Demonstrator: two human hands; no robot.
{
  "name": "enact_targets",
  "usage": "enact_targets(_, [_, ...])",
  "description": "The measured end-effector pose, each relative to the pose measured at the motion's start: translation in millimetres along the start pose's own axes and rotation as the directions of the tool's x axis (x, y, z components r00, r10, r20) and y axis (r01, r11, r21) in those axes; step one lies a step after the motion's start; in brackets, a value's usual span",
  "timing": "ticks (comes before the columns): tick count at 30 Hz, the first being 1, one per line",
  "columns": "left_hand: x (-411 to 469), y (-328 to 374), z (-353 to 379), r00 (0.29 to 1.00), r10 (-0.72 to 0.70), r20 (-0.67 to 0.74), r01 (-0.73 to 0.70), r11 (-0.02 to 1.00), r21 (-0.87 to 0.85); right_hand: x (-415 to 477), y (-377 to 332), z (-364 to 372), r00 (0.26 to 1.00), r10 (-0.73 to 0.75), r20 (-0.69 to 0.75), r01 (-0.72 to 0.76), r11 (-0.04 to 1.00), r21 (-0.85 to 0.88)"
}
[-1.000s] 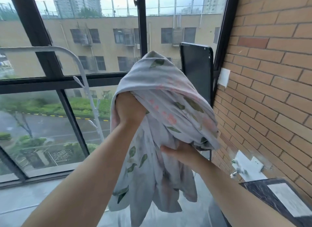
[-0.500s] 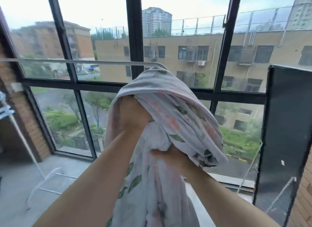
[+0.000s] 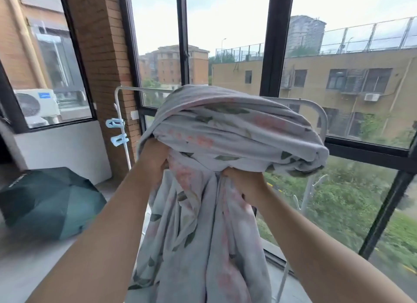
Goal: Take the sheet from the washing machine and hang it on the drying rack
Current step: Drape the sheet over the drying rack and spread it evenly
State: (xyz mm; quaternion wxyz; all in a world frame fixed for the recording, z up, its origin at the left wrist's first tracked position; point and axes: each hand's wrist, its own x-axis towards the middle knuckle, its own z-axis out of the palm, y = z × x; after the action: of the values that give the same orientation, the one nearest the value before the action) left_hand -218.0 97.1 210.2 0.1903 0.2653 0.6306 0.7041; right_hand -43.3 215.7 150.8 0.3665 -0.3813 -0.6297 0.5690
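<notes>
Both hands are gripping the bunched floral sheet (image 3: 225,126): left hand (image 3: 153,154) and right hand (image 3: 243,183) underneath, drying rack (image 3: 321,120) right behind.

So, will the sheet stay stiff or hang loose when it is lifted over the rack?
Probably loose: the sheet folds over the left hand and right hand and hangs down in soft creases. It may slide on the rack, whose bar looks smooth.
</notes>
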Motion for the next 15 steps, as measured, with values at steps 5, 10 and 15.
enact_targets(5, [4.8, -2.3, -15.2, 0.960, 0.036, 0.278, 0.002, 0.991, -0.135, 44.3, -37.6, 16.7, 1.000, -0.019, -0.024, 0.022, 0.986, 0.165])
enact_targets(10, [30.6, 2.5, -3.4, 0.982, 0.165, 0.087, -0.159, 0.984, -0.078, 67.7, -89.4, 16.2, 0.974, -0.198, -0.107, 0.219, 0.943, 0.252])
enact_targets(15, [59.7, 12.0, -3.8, 0.966, 0.257, 0.021, -0.256, 0.966, -0.037, 98.8, -119.4, 27.8, 0.951, -0.271, -0.152, 0.303, 0.917, 0.259])
